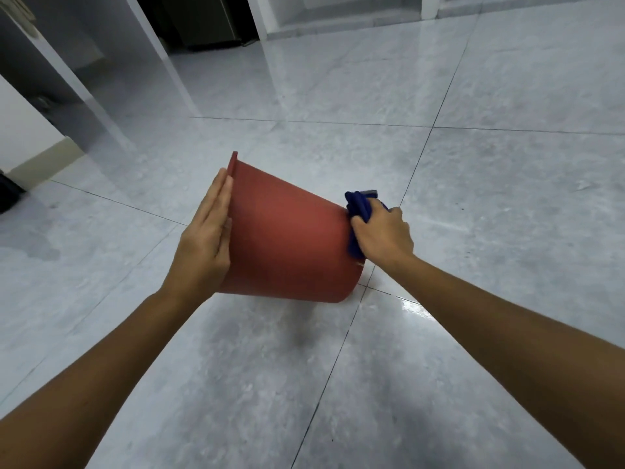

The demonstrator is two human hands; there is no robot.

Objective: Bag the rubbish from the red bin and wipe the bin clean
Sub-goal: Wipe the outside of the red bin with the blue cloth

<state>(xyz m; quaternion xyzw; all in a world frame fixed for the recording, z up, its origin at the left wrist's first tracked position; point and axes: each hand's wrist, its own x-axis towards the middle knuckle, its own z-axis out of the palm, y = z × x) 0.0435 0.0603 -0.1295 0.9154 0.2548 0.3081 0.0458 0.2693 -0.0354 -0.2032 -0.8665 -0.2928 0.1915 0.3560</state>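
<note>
Two bare forearms are seen reaching in from the bottom edge, one from each lower corner, over a glossy grey tiled floor (439, 384) crossed by dark grout lines. Between them, the red bin (287, 238) is held tipped on its side above the floor, its rim turned to the left and its narrower base to the right. The left hand (206, 238) is laid flat against the rim end, fingers straight and together, nothing being clutched; whether the thumb is hooked inside cannot be told. The right hand (382, 235) is closed around a bunched dark blue cloth (358, 208), which is pressed against the base of the bin. Beyond the bin, more tiles are spread out towards white pillars (101, 106) at the left, and a dark doorway (203, 18) is seen at the far end.
</note>
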